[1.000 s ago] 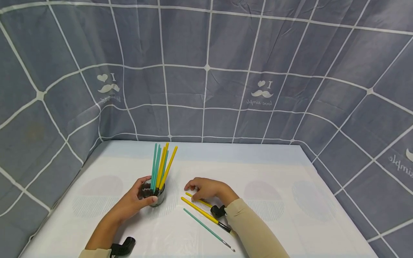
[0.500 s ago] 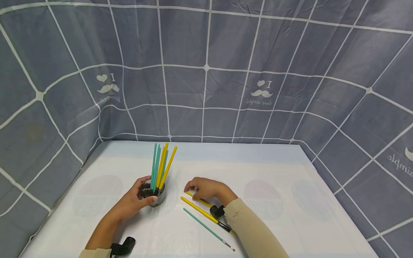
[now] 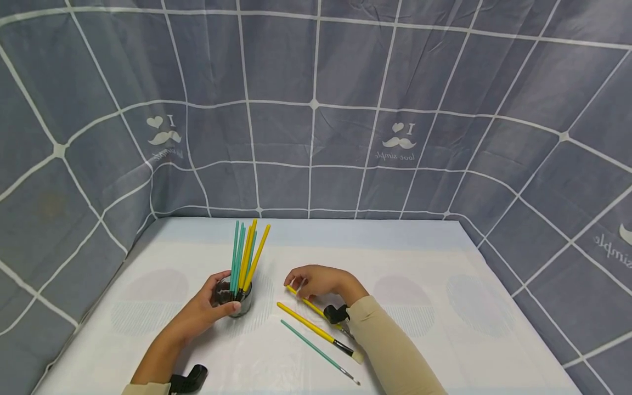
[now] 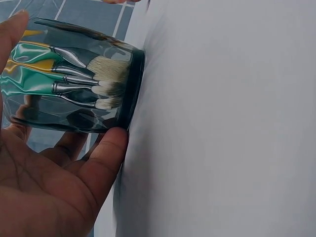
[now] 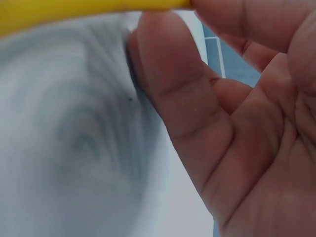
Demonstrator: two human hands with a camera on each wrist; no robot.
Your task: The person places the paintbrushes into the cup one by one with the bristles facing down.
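Note:
My left hand (image 3: 197, 312) grips a clear glass tumbler (image 3: 245, 306) from the left, thumb on the near side and fingers round the back. Teal and yellow paintbrushes (image 3: 245, 258) stand in it, handles up; the left wrist view shows their pale bristles (image 4: 108, 71) near the glass bottom. To the right, my right hand (image 3: 321, 280) pinches a yellow paintbrush (image 3: 315, 308) near the handle's end. That handle (image 5: 89, 9) crosses the top of the right wrist view against the fingertips. The brush slants toward the forearm, its metal ferrule showing beside the sleeve.
A thicker yellow paintbrush (image 3: 306, 322) and a thin teal paintbrush (image 3: 311, 344) lie side by side on the white tablecloth (image 3: 444, 351), nearer the body. Grey gridded curtain (image 3: 276, 137) surrounds the table at the back and sides.
My right hand has moved slightly up and away, lifting the yellow paintbrush's handle end with it. My left hand and the tumbler have stayed in place.

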